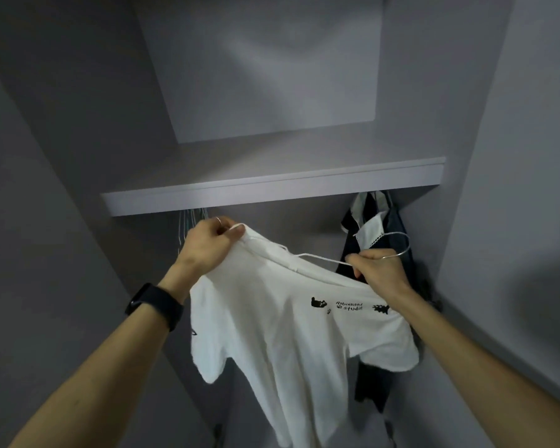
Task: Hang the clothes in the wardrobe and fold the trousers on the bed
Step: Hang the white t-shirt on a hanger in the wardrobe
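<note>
A white T-shirt [282, 334] with small black prints hangs between my hands inside the open wardrobe. My left hand [207, 245] grips one shoulder of the shirt together with the end of a thin white hanger [317, 257]. My right hand [380, 268] holds the hanger near its hook, which curves up to the right, and also the shirt's collar edge. The hanger's wire runs between both hands, partly inside the neck opening. A black watch sits on my left wrist.
A grey shelf [272, 185] spans the wardrobe above my hands. Dark and white clothes [374, 227] hang at the right under it. Several bare hangers [191, 221] hang at the left. Grey wardrobe walls close in on both sides.
</note>
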Tool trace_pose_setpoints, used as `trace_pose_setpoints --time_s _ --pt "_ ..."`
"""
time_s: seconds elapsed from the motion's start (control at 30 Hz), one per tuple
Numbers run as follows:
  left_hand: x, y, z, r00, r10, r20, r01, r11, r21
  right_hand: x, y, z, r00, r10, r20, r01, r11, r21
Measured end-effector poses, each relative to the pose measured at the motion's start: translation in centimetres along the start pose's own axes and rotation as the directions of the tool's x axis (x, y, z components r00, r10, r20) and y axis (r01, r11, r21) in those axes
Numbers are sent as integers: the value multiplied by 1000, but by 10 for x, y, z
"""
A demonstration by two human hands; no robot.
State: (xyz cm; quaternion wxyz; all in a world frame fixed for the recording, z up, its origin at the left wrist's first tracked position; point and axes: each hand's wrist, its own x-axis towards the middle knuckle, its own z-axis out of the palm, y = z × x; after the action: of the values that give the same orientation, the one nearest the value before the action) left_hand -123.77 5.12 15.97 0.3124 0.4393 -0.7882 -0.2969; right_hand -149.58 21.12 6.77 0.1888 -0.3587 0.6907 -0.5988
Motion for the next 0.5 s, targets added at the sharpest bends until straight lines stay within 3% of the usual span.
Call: trace_pose_setpoints --time_s 0.2,0.27,0.37,0.5 --pt "-6 -11 -10 998 58 -17 -57 997 56 -6 0 3 999 50 5 -50 999 -14" --pt "-7 -12 -11 997 78 -22 -76 993 91 -9 -3 10 1000 16 21 -13 995 -102" --pt "-12 -17 -2 990 140 0 -137 971 198 -19 -11 33 984 -31 177 84 949 -303" --pt "-16 -25 10 978 162 135 -199 921 334 -15 -48 55 971 -209 119 233 942 -244"
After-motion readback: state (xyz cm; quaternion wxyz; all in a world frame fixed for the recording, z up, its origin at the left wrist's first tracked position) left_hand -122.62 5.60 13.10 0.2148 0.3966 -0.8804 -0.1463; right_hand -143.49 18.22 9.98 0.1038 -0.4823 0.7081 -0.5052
